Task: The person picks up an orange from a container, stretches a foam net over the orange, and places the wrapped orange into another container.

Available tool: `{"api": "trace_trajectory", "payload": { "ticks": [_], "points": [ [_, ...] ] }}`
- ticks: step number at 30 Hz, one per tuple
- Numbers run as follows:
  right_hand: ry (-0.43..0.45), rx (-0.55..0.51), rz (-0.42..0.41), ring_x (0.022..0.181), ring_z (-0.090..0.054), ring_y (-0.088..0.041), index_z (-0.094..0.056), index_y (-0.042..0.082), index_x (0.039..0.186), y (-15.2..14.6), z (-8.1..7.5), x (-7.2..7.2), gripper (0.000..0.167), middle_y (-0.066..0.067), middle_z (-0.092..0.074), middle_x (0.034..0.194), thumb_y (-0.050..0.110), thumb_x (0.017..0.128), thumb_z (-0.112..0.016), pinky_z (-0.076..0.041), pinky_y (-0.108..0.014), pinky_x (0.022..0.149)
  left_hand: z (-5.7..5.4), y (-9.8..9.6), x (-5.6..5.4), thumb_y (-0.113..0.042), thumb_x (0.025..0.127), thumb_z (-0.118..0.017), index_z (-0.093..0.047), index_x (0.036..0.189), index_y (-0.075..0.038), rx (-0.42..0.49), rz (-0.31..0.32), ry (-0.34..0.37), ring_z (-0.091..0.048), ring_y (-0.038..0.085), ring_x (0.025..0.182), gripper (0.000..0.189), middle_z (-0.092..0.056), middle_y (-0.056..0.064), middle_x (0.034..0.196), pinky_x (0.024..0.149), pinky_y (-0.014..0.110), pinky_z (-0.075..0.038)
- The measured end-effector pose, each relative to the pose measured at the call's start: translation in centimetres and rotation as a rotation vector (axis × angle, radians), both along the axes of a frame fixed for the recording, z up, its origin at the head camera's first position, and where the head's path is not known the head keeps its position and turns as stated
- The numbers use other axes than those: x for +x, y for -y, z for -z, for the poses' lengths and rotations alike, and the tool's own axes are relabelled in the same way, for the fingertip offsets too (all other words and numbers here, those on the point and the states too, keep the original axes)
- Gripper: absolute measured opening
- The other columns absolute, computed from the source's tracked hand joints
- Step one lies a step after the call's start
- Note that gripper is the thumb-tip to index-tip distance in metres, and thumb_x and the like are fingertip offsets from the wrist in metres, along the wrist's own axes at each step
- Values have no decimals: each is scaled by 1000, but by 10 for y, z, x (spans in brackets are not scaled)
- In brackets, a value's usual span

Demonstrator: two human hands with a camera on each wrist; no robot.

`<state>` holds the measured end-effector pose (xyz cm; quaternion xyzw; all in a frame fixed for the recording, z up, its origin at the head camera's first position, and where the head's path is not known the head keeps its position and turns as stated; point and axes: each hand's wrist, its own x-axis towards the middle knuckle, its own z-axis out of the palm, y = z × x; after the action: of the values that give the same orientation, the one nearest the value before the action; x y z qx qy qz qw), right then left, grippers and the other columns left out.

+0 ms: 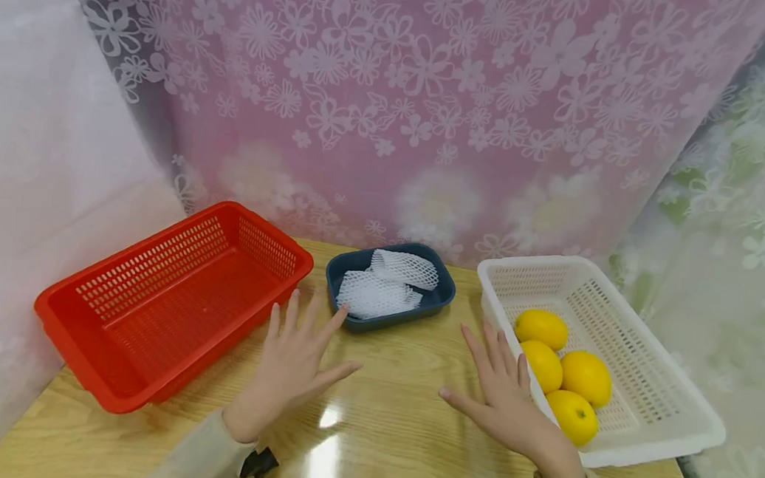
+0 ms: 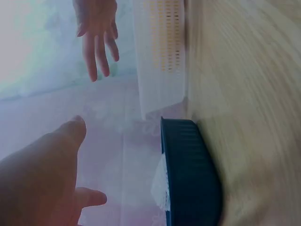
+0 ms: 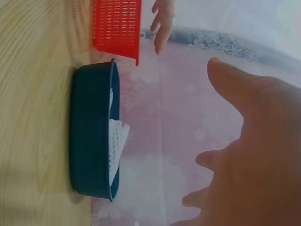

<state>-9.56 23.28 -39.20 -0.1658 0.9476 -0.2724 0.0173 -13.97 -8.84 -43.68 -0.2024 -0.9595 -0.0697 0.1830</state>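
Both hands hover above the wooden table with fingers spread, holding nothing. In the head view the left hand (image 1: 294, 362) is between the red basket (image 1: 178, 310) and a small dark blue tray (image 1: 390, 321). White foam mesh sleeves (image 1: 375, 290) lie in that tray. The right hand (image 1: 505, 396) is beside the near left side of a white basket (image 1: 663, 362), which holds several yellow lemon-like fruits (image 1: 586, 378). In the left wrist view, the left thumb (image 2: 66, 136) shows near the blue tray (image 2: 190, 174). The right wrist view shows the right hand (image 3: 268, 141) apart from the tray (image 3: 91, 132).
Behind the containers hangs a pink flowered curtain (image 1: 391, 121). White sheeting (image 1: 49, 149) closes off the left side, and a pale flowered sheet (image 1: 749, 242) the right. Bare wooden tabletop (image 1: 395, 432) shows between the two forearms. The red basket stands at the left.
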Motion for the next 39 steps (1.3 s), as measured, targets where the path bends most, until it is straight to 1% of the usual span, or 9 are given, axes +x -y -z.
{"api": "trace_trajectory", "payload": {
  "ticks": [8,12,16,21,25,29,32,34,39],
  "points": [
    [20,-128,-90,145,-21,-42,-27,18,156,-24,-24,6,74,-15,-21,161,34,96,-66,-22,-69,106,-25,-32,-11,-67,89,-56,-55,138,-16,-48,73,-104,-50,48,120,70,-56,21,131,99,63,-38],
    [15,-129,-61,136,-41,-33,-40,18,150,-37,-39,9,58,-10,-45,149,30,99,-62,-37,-59,100,-34,-48,-18,-62,91,-56,-63,115,-11,-46,112,-181,-57,39,99,56,-62,13,104,87,55,-46],
    [-56,-100,-15,123,-54,-33,-49,17,144,-50,-48,11,48,-12,-57,136,23,98,-63,-47,-55,90,-40,-64,-23,-62,93,-53,-62,99,-12,-47,128,-185,-56,33,85,51,-61,8,91,79,48,-46],
    [-127,-57,43,111,-60,-31,-58,15,135,-67,-52,6,40,-10,-64,127,22,96,-66,-46,-55,86,-41,-85,-25,-63,95,-47,-63,102,-16,-54,126,-112,-57,29,86,50,-62,4,93,77,43,-46],
    [-136,-35,74,103,-62,-23,-61,12,132,-83,-53,-2,37,-8,-66,124,22,97,-65,-48,-37,86,-41,-103,-26,-62,97,-46,-64,104,-18,-33,146,-84,-58,28,89,48,-63,3,95,77,43,-47],
    [-152,-29,85,103,-63,-22,-61,12,130,-98,-52,-13,34,-9,-67,122,21,98,-64,-48,-29,86,-40,-122,-25,-59,97,-47,-64,104,-19,-38,163,-102,-58,26,88,45,-64,2,95,76,42,-47],
    [-136,-34,95,107,-61,-32,-61,9,130,-109,-50,-24,33,-13,-65,123,22,99,-62,-47,-42,89,-37,-137,-26,-57,96,-49,-67,103,-20,-46,173,-129,-59,26,87,42,-65,2,96,77,42,-46],
    [-114,-38,103,107,-61,-32,-60,7,130,-117,-47,-33,34,-15,-65,124,22,100,-60,-48,-35,87,-34,-147,-26,-56,96,-51,-68,101,-20,-43,181,-133,-58,25,86,40,-66,1,95,77,42,-45],
    [-26,-49,115,108,-59,-42,-57,1,132,-139,-38,-56,38,-22,-61,126,24,102,-54,-50,-41,87,-32,-176,-27,-57,98,-46,-68,99,-21,-56,179,-34,-56,25,91,43,-66,1,99,84,43,-44]
  ]
}}
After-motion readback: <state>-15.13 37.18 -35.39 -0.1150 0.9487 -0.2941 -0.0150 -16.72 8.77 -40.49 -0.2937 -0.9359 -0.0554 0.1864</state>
